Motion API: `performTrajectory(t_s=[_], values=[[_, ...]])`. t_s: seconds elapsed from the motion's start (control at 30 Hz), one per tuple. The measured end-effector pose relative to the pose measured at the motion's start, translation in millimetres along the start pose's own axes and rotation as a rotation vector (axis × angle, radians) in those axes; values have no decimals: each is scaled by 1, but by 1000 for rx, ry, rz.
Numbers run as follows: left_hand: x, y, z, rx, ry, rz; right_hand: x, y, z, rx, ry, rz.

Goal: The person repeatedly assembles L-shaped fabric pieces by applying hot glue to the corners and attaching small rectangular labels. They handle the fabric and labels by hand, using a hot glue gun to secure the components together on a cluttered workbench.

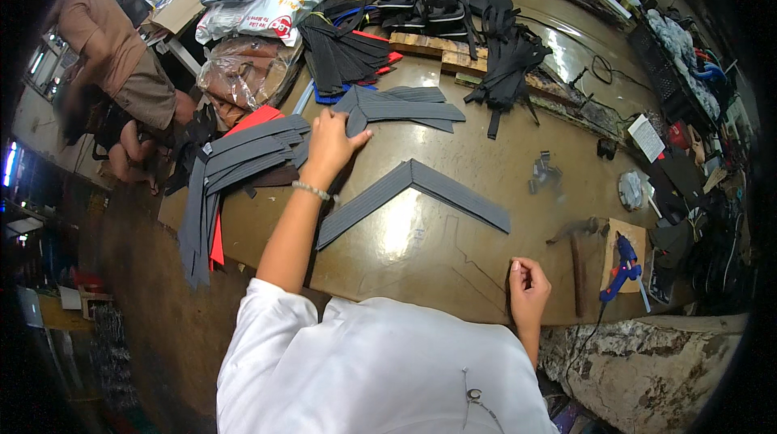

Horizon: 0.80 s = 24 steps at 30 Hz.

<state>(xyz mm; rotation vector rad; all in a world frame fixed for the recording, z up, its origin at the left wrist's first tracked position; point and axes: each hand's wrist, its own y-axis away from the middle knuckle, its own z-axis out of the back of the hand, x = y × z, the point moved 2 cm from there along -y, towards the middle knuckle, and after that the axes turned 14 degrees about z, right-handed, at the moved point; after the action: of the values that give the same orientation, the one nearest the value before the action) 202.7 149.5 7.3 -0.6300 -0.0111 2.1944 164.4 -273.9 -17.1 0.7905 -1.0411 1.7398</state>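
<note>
Spreading across the brown counter [421, 248] are grey V-shaped strap pieces: a stack [243, 160] overhanging the left edge, a single chevron piece [413, 190] mid-counter, and another small pile [401, 106] toward the far edge. The left hand [330, 143] presses flat, fingers open, between stack and far pile; dragging carelessly could tip the overhanging stack off. The right hand [528, 288] rests curled, empty, at the near edge.
</note>
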Motion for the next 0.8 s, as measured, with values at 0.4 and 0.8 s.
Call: performTrajectory(t_s=[0.4, 0.8], values=[[12, -52, 9, 80, 131, 116, 1, -2, 0, -15, -41, -16], [13, -83, 10, 114, 45, 15, -1, -1, 2, -4, -49, -12]])
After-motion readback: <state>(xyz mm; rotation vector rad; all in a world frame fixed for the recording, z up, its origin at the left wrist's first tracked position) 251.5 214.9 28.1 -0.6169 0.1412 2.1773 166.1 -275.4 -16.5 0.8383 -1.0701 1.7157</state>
